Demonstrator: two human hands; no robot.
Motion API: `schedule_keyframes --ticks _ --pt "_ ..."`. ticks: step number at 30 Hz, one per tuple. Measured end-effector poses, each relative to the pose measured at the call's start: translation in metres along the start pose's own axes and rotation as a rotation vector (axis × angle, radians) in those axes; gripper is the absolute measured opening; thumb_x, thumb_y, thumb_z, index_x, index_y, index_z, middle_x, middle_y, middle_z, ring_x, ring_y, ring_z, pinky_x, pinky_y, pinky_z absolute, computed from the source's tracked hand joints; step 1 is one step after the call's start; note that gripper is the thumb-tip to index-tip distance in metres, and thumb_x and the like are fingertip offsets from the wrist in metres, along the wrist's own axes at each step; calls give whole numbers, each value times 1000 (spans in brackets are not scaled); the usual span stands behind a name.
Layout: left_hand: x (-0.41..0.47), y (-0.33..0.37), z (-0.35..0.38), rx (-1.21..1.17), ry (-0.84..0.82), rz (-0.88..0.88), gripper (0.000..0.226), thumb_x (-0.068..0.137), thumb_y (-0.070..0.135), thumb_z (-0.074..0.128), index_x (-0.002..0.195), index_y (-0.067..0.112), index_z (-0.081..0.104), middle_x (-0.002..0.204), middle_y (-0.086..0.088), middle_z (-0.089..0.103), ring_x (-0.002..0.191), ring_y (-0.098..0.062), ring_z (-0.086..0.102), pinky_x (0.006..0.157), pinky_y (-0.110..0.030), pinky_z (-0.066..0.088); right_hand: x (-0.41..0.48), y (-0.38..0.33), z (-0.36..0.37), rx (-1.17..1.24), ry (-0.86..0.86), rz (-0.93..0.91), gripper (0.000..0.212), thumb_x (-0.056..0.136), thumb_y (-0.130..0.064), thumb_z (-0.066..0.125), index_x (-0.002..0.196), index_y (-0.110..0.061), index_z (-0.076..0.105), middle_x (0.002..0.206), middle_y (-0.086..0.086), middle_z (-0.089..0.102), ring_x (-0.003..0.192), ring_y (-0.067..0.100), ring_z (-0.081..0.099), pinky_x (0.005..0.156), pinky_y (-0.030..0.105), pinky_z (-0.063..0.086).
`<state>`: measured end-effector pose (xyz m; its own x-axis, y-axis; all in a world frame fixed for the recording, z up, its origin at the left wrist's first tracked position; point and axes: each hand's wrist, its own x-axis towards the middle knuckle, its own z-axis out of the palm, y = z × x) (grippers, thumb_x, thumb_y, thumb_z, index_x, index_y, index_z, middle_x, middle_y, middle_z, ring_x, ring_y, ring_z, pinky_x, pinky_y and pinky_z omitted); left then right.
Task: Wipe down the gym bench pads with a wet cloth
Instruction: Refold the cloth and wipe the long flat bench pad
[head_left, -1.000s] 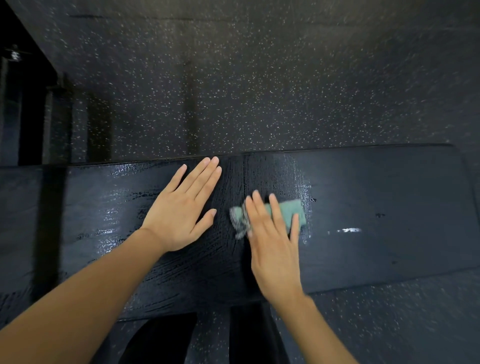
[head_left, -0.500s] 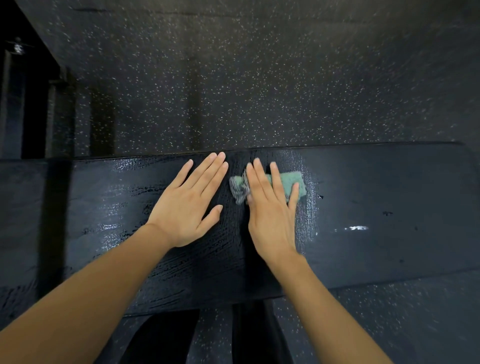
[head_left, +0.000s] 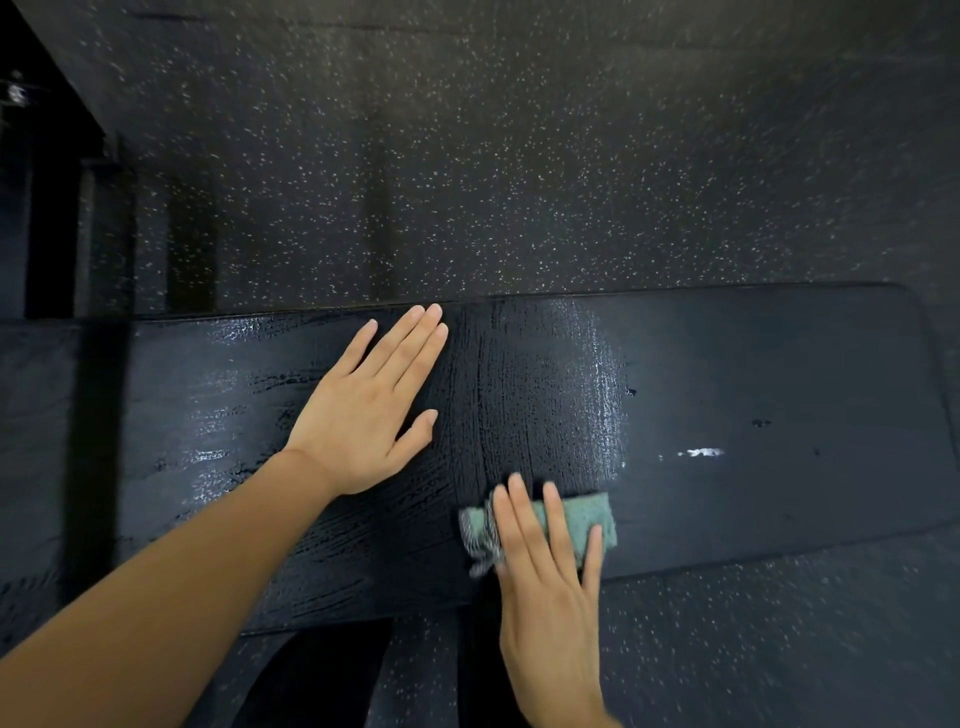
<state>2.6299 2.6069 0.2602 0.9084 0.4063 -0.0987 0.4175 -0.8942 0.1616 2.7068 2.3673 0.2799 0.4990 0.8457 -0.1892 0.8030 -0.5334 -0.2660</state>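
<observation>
Cloth (head_left: 586, 515) flat beneath right grip (head_left: 550, 597)

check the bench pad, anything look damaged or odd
A few small dark nicks dot the right part of the bench pad, and a white mark sits near them; it could be a scuff or just glare. The shiny streaks beyond the green cloth look like wipe water.

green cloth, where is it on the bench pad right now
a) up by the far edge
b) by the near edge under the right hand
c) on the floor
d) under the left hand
b: the right hand presses the green cloth flat by the near edge of the bench pad, while the left hand lies bare on the pad.
</observation>
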Motion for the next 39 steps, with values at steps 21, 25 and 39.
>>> schedule_keyframes --ticks 21,25,39 --pt "0 1 0 11 -10 -8 72 97 43 26 157 4 15 166 -9 9 154 -22 6 122 -47 13 25 -8 -1 10 29 113 65 90 -20 31 155 -27 23 162 -13 19 150 15 13 117 51 6" --pt "0 1 0 9 -7 -12 72 97 43 27 157 4 15 166 -10 9 154 -22 7 122 -48 14 -15 0 5 -40 6 47 63 87 -23 39 149 -25 36 159 -12 28 146 17 25 116 51 13" --pt "-1 1 0 -7 -10 -11 72 98 44 28 157 6 14 166 -8 9 154 -22 8 123 -47 13 86 41 -22 139 62 183 68 97 -7 45 155 -31 18 162 -17 9 150 6 -5 118 48 -9"
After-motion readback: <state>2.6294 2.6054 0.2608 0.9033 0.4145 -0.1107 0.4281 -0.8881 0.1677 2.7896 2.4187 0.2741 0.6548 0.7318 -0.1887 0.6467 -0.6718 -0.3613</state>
